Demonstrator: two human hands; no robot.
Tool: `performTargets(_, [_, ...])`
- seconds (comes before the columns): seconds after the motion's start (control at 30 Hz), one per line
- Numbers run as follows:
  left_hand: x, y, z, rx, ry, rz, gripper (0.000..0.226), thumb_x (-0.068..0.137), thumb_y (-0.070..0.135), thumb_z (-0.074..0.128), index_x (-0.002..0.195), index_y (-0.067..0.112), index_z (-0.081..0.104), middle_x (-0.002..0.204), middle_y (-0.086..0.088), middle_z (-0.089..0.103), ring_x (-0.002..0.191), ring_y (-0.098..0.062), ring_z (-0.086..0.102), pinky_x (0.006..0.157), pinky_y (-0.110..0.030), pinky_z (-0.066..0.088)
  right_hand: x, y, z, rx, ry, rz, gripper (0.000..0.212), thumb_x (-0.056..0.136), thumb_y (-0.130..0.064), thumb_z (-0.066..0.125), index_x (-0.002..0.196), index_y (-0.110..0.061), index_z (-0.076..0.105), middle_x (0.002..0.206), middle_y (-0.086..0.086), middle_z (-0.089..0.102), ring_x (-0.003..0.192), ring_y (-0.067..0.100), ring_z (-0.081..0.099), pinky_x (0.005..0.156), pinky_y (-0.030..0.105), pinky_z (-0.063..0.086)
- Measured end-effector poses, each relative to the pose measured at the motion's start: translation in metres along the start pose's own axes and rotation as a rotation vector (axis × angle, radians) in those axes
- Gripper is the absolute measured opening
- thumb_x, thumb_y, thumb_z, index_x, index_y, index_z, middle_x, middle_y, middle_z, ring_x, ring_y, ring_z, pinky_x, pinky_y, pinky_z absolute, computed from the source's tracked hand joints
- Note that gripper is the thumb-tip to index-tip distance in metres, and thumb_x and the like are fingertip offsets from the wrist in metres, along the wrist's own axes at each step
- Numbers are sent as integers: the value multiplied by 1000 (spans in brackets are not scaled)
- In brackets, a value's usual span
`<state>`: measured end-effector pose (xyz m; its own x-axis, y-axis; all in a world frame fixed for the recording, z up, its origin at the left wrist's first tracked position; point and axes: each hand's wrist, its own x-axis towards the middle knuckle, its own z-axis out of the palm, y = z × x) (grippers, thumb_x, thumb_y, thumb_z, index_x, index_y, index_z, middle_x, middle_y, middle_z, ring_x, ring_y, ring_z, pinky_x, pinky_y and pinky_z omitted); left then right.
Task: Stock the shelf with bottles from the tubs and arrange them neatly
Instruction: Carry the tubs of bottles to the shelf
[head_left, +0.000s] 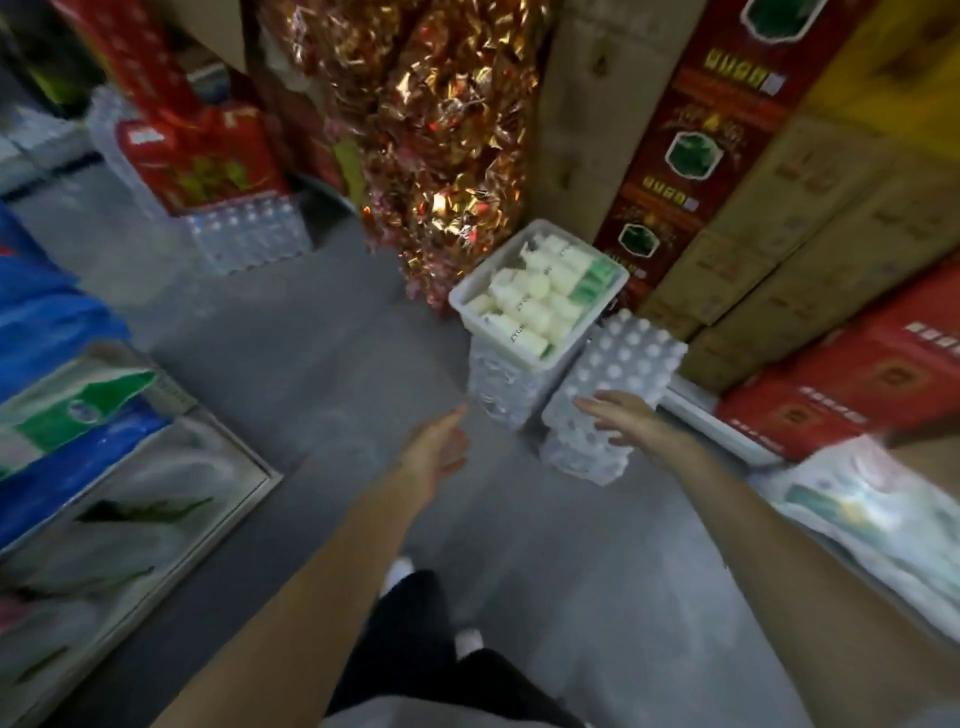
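Observation:
A white plastic tub (467, 299) stands on a shrink-wrapped pack of water bottles on the grey floor, right of centre. Several cream bottles (535, 301) lie packed in it, with a few green ones (589, 283) along its far right side. My left hand (439, 447) reaches forward with straight fingers, empty, just below and left of the tub. My right hand (618, 415) lies flat with straight fingers on a second pack of water bottles (618, 369) right of the tub. No shelf of bottles is visible.
Stacked cartons (810, 228) and red boxes (852, 384) wall off the right. A gold foil heap (441, 145) rises behind the tub. More water packs (244, 239) sit far left. Bagged goods on a low shelf (104, 467) line the left; grey floor (291, 332) lies between.

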<state>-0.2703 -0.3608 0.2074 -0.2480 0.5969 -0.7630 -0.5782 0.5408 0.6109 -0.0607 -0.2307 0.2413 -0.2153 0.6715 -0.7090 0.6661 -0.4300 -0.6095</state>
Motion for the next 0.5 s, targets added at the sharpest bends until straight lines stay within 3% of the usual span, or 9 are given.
performTargets(0.2, [102,56,33,148,73,-64,17,92,32,61,94,16,57,87,-2,56,80,-18,57,72,-32,48,83,-48,-38,119,-25,-8,74,77,-57,67,137,-19,45,135,1,50,115,17,53,98,35,46])
performTargets(0.33, [174,98,48,166,113,-104,23,91,37,62,90,16,54,85,-2,53,77,-15,54,75,-32,47,144,-91,-51,156,-31,-18,80,76,-59,66,140,-19,41,138,1,47,118,17,52,102,38,43])
performTargets(0.5, [235,151,72,194,109,-211,51,88,43,64,125,11,52,115,-5,53,107,-20,55,94,-37,47,212,-147,-75,176,-14,25,71,82,-49,65,141,-17,41,137,4,48,121,19,51,103,38,43])
